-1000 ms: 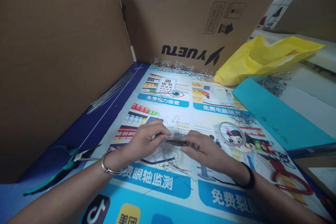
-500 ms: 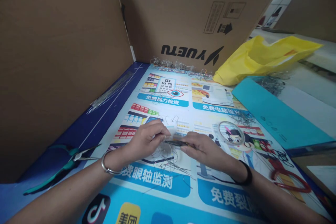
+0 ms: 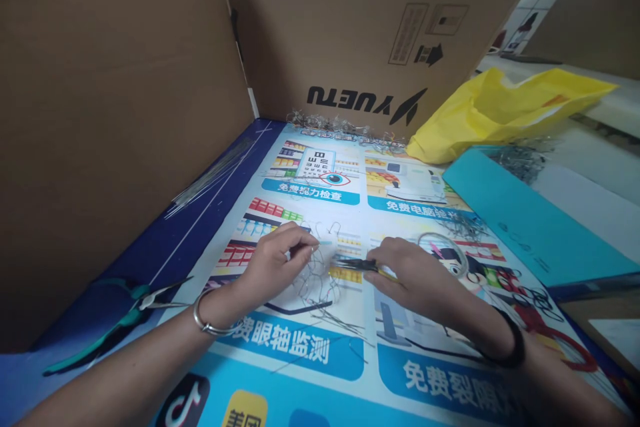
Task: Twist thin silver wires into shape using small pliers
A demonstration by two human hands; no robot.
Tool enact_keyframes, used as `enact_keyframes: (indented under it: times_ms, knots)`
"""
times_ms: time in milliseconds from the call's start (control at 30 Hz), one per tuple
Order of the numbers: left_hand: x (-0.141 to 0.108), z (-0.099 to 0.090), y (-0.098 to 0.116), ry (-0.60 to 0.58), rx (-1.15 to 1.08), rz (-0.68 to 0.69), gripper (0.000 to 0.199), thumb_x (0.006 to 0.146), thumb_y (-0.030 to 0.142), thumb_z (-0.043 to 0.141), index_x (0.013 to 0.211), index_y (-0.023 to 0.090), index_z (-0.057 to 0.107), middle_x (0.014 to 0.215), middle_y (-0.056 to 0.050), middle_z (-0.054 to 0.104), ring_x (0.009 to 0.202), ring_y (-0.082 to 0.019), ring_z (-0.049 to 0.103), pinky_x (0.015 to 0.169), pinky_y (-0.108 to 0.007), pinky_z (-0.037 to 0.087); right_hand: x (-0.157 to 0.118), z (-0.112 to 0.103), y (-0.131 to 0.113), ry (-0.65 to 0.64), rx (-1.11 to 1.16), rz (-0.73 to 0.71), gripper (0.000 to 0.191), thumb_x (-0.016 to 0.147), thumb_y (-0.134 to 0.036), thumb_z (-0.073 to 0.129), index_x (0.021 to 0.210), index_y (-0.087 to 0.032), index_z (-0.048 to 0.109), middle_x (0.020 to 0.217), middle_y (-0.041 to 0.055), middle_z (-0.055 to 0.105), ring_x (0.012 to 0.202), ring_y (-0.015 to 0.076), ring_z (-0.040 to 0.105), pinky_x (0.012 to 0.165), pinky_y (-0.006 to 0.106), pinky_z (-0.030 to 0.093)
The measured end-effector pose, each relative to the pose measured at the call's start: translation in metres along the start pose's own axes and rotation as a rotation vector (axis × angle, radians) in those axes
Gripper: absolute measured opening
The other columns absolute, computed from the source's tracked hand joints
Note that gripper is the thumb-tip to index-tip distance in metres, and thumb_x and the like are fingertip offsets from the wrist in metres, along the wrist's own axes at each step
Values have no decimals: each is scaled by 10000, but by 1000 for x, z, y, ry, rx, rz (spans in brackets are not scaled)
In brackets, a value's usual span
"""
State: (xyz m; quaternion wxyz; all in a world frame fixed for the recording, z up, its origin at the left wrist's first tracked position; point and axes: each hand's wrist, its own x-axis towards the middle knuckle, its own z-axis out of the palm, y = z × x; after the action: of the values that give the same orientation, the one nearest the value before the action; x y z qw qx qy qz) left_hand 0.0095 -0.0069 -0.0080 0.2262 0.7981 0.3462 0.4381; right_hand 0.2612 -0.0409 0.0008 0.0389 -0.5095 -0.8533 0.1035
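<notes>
My left hand [image 3: 283, 260] pinches a thin wire [image 3: 314, 248] between thumb and fingertips, over the printed sheet. To its right, my right hand [image 3: 405, 270] grips small dark-jawed pliers [image 3: 356, 264] by the handles, with the jaws pointing left. A small gap separates the pliers' tips from my left fingertips. Beneath and between the hands lies a loose tangle of thin wires [image 3: 320, 293], with straight pieces at its lower right. The far end of the held wire is too fine to make out.
Teal-handled pliers [image 3: 143, 300] lie at left, below a bundle of straight wires [image 3: 210, 177]. Cardboard [image 3: 350, 33] stands behind a row of wire pieces [image 3: 340, 125]. At right are a yellow bag [image 3: 490, 113], a teal box [image 3: 530, 213], a tape roll [image 3: 457, 247] and red-handled scissors [image 3: 570, 347].
My right hand and the pliers have moved right, away from my left fingertips, where the jaws were before. My left hand has shifted slightly up and left.
</notes>
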Motion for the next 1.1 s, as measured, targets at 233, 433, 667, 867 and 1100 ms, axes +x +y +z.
enact_keyframes:
  times_ms: [233, 433, 667, 867, 1100]
  knots:
    - [-1, 0, -1, 2, 18, -71, 132, 769, 66, 540, 782, 157, 635, 690, -13, 589, 652, -122, 569, 584, -241, 450, -9, 1, 13, -21, -134, 18, 309, 822, -382, 525, 1021, -162, 608, 947, 124, 592, 907, 276, 519, 784, 423, 392]
    - [-2, 2, 1, 31, 52, -64, 135, 776, 65, 541, 783, 168, 629, 701, -11, 611, 678, -127, 572, 607, -244, 452, -9, -3, -4, 142, -102, 10, 243, 789, -348, 583, 963, -186, 635, 969, 114, 606, 959, 280, 506, 821, 431, 367]
    - [-5, 7, 4, 57, 48, -87, 128, 777, 62, 558, 787, 166, 631, 737, -13, 621, 716, -131, 576, 657, -254, 453, 5, 15, -44, 336, 360, -7, 162, 821, -331, 567, 907, -199, 604, 900, 56, 619, 890, 195, 540, 786, 325, 412]
    - [-10, 10, 5, 38, 20, -132, 129, 783, 69, 551, 795, 169, 632, 753, -13, 606, 732, -131, 562, 677, -261, 444, 12, 29, -55, 302, 412, 125, 102, 767, -283, 591, 822, -201, 566, 862, 45, 594, 827, 190, 535, 703, 301, 410]
    - [-10, 10, 8, -63, -43, -173, 107, 793, 91, 533, 777, 155, 618, 695, -3, 578, 671, -121, 540, 613, -244, 420, 11, 30, -56, 272, 457, 213, 42, 740, -169, 529, 761, -203, 515, 706, -8, 554, 656, 134, 502, 592, 248, 356]
